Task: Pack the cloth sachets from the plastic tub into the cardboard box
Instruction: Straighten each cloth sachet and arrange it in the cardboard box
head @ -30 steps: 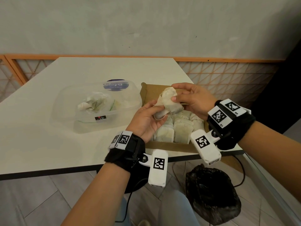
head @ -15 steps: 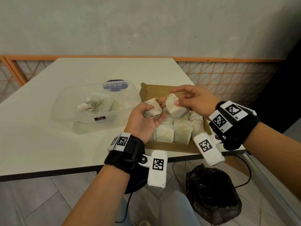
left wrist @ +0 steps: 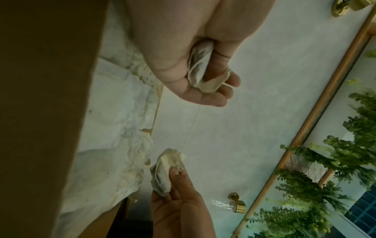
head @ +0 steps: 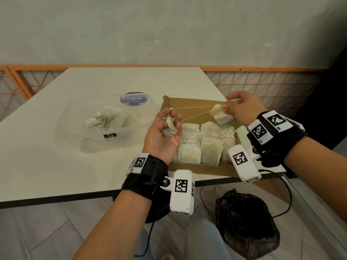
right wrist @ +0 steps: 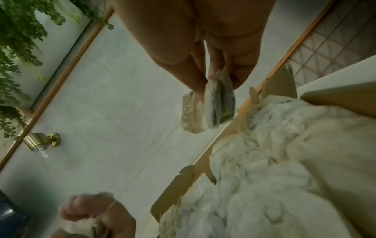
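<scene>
Head view: both hands [head: 163, 132] [head: 242, 107] raised apart, fingers [head: 173, 117] pinching string-joined sachets [head: 221, 116].

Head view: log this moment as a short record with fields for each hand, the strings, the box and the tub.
left hand: fingers curled round a crumpled sachet
right hand: pinches a second sachet above the box
strings: two thin strings stretched between the two hands
cardboard box: open, on the table's near edge, rows of sachets packed in its near part
plastic tub: clear, left of the box, a few sachets left inside
</scene>
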